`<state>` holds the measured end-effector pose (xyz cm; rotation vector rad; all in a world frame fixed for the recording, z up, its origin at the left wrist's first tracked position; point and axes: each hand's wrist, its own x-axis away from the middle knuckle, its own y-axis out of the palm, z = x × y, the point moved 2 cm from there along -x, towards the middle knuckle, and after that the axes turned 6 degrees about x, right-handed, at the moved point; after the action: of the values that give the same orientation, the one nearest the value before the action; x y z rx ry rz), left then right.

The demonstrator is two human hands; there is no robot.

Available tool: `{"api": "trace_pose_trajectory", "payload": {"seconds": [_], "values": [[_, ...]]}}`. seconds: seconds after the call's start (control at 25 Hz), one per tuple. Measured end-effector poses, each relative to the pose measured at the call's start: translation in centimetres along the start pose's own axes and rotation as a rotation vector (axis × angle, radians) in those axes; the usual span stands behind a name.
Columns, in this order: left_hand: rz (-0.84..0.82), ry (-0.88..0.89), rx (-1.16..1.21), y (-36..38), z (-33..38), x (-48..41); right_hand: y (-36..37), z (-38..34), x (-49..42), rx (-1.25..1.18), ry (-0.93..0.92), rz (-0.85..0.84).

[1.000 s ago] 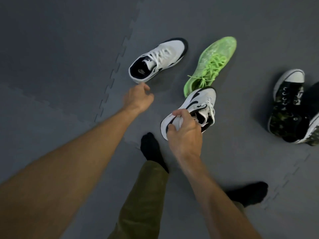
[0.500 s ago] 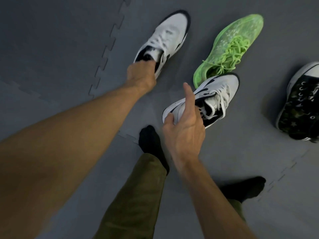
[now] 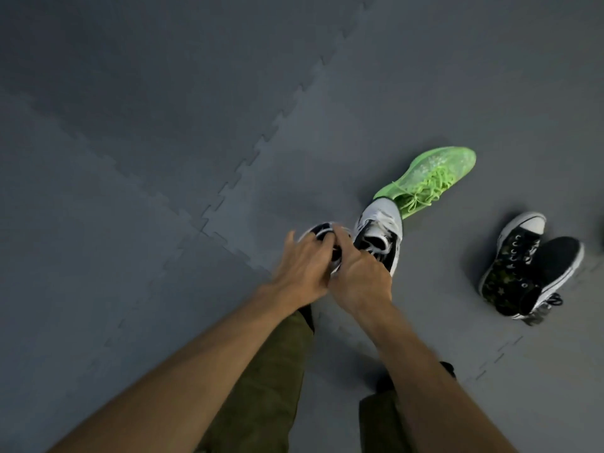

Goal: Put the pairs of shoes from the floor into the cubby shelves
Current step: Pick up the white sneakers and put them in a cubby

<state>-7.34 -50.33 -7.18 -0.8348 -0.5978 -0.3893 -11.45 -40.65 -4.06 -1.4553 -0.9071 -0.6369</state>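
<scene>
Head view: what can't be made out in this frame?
- Left white shoe: blurred, mostly hidden behind the left hand.
- Right hand covers the other white shoe's heel.
- Green shoe: heel hidden by that shoe; mate not visible.
- Cubby shelves: outside the frame.

Neon-green shoe (image 3: 428,179), seemingly camouflage-print sneaker (image 3: 510,266)

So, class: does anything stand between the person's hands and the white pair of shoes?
No. The left hand is already on one white shoe and the right hand on the other. The green shoe lies just beyond them. No shelves are in view.
</scene>
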Motion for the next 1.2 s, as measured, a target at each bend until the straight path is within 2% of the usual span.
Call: {"api": "trace_pose_trajectory", "payload": {"seconds": [0.16,0.44,0.56,0.72,0.96,1.08,1.2], "values": [[0.122,0.017,0.064,-2.9,1.4,7.2,-3.8,-1.7,4.7,-0.034,-0.061,-0.244],[0.342,-0.138,0.129,-14.6,7.8,18.9,-12.3,-8.0,15.7,0.104,-0.225,-0.413],[0.429,-0.214,0.150,-18.8,10.2,22.9,-16.0,-10.9,19.6,0.199,-0.312,-0.425],[0.535,-0.229,0.147,-24.7,12.5,28.0,-21.3,-15.0,24.0,0.323,-0.452,-0.436],[0.692,-0.356,0.426,-31.3,10.0,37.1,-23.7,-24.3,30.5,0.545,-0.637,-0.277],[0.840,-0.418,0.679,-31.4,6.8,43.0,-21.9,-30.8,34.2,0.721,-0.745,-0.227],[1.139,-0.492,0.867,-30.6,2.4,48.9,-18.7,-37.6,37.8,0.874,-0.822,-0.237]]}}
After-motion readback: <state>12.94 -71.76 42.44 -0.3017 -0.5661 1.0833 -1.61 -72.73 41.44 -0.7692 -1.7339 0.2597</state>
